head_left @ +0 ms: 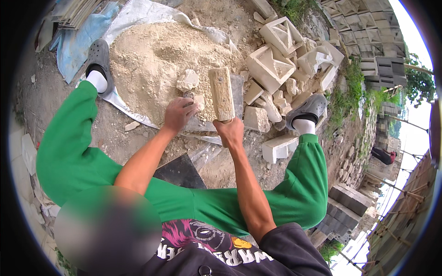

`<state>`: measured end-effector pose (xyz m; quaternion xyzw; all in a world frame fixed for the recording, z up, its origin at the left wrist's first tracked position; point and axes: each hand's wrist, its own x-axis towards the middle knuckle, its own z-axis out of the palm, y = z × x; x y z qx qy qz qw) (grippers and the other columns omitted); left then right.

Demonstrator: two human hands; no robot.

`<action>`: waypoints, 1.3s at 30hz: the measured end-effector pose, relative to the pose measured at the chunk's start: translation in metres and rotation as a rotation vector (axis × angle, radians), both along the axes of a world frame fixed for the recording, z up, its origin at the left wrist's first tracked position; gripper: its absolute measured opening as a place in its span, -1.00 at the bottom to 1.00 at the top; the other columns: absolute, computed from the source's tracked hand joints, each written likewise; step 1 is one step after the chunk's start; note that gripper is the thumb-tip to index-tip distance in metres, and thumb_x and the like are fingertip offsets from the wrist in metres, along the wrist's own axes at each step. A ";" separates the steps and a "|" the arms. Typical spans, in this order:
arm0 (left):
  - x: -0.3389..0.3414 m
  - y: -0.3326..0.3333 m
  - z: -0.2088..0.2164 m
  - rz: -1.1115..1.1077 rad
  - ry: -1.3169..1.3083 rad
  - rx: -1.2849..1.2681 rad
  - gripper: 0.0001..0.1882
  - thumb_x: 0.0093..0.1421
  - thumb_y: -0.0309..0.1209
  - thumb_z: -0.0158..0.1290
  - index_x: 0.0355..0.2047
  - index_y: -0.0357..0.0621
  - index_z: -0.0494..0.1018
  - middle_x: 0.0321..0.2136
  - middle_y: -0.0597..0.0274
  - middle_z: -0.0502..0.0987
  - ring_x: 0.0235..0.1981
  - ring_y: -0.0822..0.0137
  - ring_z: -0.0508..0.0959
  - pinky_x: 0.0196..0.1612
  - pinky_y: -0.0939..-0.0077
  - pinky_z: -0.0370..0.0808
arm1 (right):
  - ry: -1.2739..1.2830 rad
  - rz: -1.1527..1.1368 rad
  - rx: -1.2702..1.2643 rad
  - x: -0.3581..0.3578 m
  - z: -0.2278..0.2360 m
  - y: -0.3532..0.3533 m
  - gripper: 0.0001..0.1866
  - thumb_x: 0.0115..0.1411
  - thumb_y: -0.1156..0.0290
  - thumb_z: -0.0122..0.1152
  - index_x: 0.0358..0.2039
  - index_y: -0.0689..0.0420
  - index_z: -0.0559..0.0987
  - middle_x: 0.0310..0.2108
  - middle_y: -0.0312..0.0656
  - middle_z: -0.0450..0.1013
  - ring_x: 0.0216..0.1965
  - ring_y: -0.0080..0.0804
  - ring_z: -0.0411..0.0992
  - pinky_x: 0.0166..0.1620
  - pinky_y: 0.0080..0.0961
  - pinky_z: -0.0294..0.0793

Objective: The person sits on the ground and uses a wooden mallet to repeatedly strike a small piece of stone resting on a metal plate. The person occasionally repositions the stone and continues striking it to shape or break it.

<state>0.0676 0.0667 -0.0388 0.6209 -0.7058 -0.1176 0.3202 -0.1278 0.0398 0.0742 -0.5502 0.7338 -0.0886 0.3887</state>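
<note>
My right hand (229, 132) is closed round the lower end of a thick, worn wooden mallet (222, 92); its handle is mostly hidden by the head and my fist. Just left of it, my left hand (179, 113) has its fingertips on a small pale stone chunk (199, 101). That chunk rests over a flat grey slab (237, 92), partly covered by crumbs. A larger pale lump (188, 80) lies beyond my left fingers. Around these spreads a heap of beige crushed material (147, 55) on a white plastic sheet (142, 13).
Broken cream-coloured moulded blocks (270, 68) are piled to the right, beside my right shoe (307, 112). My left shoe (99, 62) stands at the heap's left edge, near a blue sheet (83, 50). A dark flat board (180, 172) lies between my legs. Another person (383, 155) is far right.
</note>
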 end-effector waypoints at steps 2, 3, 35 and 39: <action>-0.001 0.000 0.005 0.006 0.014 0.017 -0.84 0.11 -0.23 0.28 -0.28 0.19 0.67 -0.23 0.44 0.60 -0.20 0.26 0.57 -0.16 0.30 0.52 | -0.066 -0.052 -0.117 0.004 0.007 -0.003 -0.61 -0.05 0.22 0.39 -0.35 0.32 0.61 -0.46 0.14 0.58 -0.37 0.04 0.61 -0.26 -0.17 0.55; -0.001 0.000 0.006 0.005 0.037 0.020 -0.84 0.10 -0.23 0.28 -0.28 0.19 0.67 -0.23 0.44 0.60 -0.19 0.26 0.57 -0.16 0.30 0.52 | -0.125 -0.032 -0.184 0.004 0.003 0.001 -0.61 -0.05 0.23 0.38 -0.35 0.33 0.61 -0.46 0.14 0.58 -0.37 0.03 0.61 -0.27 -0.18 0.55; -0.005 0.003 0.006 0.063 0.055 0.180 -0.76 0.15 -0.06 0.22 -0.33 0.13 0.70 -0.22 0.42 0.63 -0.13 0.31 0.56 -0.08 0.29 0.49 | -0.122 -0.021 0.014 -0.002 -0.051 0.031 -0.64 -0.01 0.22 0.34 -0.40 0.32 0.62 -0.53 0.00 0.59 -0.46 -0.09 0.61 -0.32 -0.24 0.56; -0.004 0.005 -0.001 0.079 0.046 0.071 -0.80 0.15 -0.11 0.22 -0.34 0.13 0.70 -0.22 0.40 0.64 -0.11 0.28 0.56 -0.08 0.27 0.49 | -0.062 -0.053 0.253 -0.001 -0.020 0.020 -0.68 -0.04 0.26 0.35 -0.46 0.32 0.63 -0.60 -0.07 0.55 -0.63 -0.33 0.54 -0.50 -0.35 0.51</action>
